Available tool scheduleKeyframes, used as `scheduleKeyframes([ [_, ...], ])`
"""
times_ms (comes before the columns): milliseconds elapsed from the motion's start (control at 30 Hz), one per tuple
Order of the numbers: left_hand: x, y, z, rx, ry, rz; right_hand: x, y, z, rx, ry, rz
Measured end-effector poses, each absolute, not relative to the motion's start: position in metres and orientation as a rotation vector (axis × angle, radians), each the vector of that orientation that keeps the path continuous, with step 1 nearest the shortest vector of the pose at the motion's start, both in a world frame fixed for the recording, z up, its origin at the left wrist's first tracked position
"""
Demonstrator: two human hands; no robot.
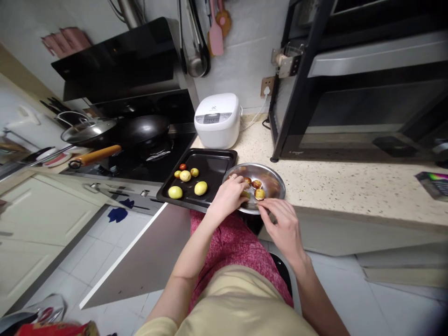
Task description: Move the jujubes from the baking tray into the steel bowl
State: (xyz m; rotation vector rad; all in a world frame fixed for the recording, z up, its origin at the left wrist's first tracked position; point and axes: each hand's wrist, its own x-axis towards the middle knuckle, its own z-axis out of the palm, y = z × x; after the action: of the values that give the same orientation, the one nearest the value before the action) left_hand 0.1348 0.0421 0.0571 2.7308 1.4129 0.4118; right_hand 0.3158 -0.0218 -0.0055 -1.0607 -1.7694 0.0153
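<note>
A shiny metal bowl [276, 186] sits at the counter's front edge and overlaps a black baking tray [219, 163]. Inside the bowl are several small round browned-yellow pieces [259, 194], their kind unclear. My left hand [231, 192] reaches in with fingers curled down at a yellow-green piece [246, 195], mostly hidden beneath them. At the bowl's near rim, thumb and forefinger of my right hand [282, 224] come together beside a browned piece; anything between them is too small to make out. Several smooth yellow, potato-like rounds [200, 188] and a small red one [182, 166] lie on the tray.
Behind the tray stands a white rice cooker [217, 119]. To the left, a stove holds a wok [145, 128] and a lidded pan [89, 130] near an orange-brown handle [100, 155]. An oven [364, 112] occupies the right. Below, a cabinet door [140, 261] hangs open.
</note>
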Motion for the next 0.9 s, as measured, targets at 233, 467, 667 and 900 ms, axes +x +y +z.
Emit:
scheduleKeyframes([
  [233,0.081,0.024,0.048,2.402,1.579,1.146,0.318,-0.019,-0.009,-1.036,-1.778,-0.026],
  [467,0.006,0.045,0.033,2.243,2.102,1.012,0.313,-0.02,-0.009,-1.045,-1.768,0.018],
  [667,-0.011,0.082,0.042,2.333,2.198,0.349,0.313,-0.019,-0.009,-1.031,-1.778,0.011],
  [900,-0.013,0.107,0.039,2.36,2.137,0.133,0.317,-0.017,-0.01,-1.029,-1.778,-0.031],
])
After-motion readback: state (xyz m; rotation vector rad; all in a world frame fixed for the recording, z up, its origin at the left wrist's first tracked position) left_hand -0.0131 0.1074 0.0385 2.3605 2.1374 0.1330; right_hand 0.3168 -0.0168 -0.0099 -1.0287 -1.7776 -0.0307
